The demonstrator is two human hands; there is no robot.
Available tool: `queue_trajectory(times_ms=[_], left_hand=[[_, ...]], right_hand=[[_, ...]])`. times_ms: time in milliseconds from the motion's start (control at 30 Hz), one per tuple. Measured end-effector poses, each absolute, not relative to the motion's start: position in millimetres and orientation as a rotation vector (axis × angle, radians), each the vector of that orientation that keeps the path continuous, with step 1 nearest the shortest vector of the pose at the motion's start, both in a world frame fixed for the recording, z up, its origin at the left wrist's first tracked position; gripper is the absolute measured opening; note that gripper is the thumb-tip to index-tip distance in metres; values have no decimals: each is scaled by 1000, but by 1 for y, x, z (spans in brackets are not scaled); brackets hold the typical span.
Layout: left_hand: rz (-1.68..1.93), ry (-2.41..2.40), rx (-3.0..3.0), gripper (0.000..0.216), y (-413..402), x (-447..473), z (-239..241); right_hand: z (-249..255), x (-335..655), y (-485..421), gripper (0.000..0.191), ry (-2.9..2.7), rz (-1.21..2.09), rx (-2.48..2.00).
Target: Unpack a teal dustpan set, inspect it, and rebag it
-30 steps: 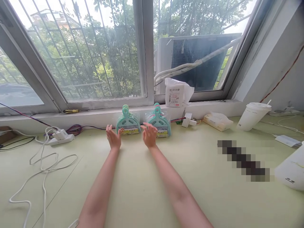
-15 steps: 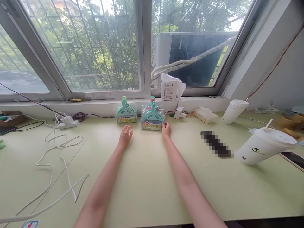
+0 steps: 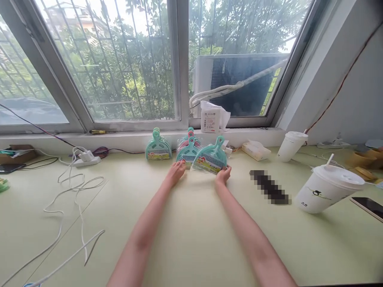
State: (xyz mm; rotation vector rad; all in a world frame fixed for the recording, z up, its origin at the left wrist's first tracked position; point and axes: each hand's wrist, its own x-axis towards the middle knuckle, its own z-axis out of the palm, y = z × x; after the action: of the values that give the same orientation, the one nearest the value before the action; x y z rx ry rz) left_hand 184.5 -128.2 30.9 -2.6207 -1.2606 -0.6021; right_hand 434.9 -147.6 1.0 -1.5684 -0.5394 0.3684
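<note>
Right hand grips the lower right edge of one wrapped dustpan set, teal, fingers closed on its wrapper. The set sits tilted at centre frame, its handle pointing to the upper right, its lower edge low over the tabletop. Left hand lies loosely spread and holds nothing, fingertips at the lower left corner of the held set and at the foot of the middle stack; contact cannot be confirmed.

Count of dustpan goods: one set in hand and two stacks against the window sill. The middle stack shows teal and pink handles; the left stack stands just beside it. The number of sets per stack cannot be read.

Count of cups: two, both white and lidded, the nearer cup at right with a straw, the farther cup behind it near the sill.

Also noted: one white packet on the sill, one power strip at left, one phone at the right edge.
</note>
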Motion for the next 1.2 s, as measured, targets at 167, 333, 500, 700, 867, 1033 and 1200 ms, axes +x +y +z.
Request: queue_trajectory(times_ms=[167,333,500,700,867,1033,1200], left_hand=[[-299,-1222,-2546,50,-93,221,45],[-369,-1428,-2357,36,-43,251,41],[-379,-1593,-2244,37,-13,276,33],[-427,-1490,-2289,36,-19,271,30],[-400,-1268,-2390,31,-45,255,36],[-472,-1274,-2495,29,-76,248,43],[-1054,-1627,-2892,44,-120,247,51]], right_hand=[[-20,517,-185,27,-467,422,-1458],[-27,539,-203,28,-520,489,-1317],[-22,533,-191,24,-646,508,-1325],[-19,533,-192,25,-715,539,-1388],[-14,530,-199,25,-758,565,-1436],[-12,528,-205,26,-777,566,-1433],[-13,527,-211,25,-883,645,-1390]])
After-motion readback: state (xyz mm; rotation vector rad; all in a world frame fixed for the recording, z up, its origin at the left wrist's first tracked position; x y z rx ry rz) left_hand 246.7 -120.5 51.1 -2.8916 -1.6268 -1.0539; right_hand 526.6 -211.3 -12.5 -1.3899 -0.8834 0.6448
